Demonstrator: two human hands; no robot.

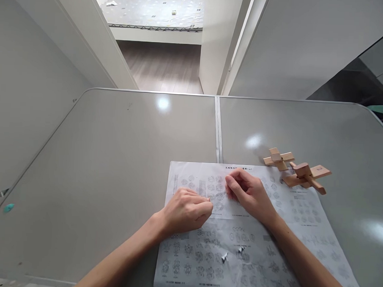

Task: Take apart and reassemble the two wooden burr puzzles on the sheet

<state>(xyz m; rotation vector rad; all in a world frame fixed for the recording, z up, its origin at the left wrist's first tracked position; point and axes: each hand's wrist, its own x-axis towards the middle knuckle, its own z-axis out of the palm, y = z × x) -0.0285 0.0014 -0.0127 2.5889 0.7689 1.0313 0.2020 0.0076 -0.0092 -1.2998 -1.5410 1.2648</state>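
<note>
Grey surface (114,157), seam down the middle; printed sheet (302,216) at near edge. On it, left hand (187,211) grip curled together, right hand (249,196) grip seemingly pinched together. Wooden puzzles (306,176) touching sheet's far corner. Beyond, doorway (160,61), mattress (153,8).

My left hand (188,211) and right hand (249,194) are bare, and so are both slim forearms (303,262) down to the edge.
</note>
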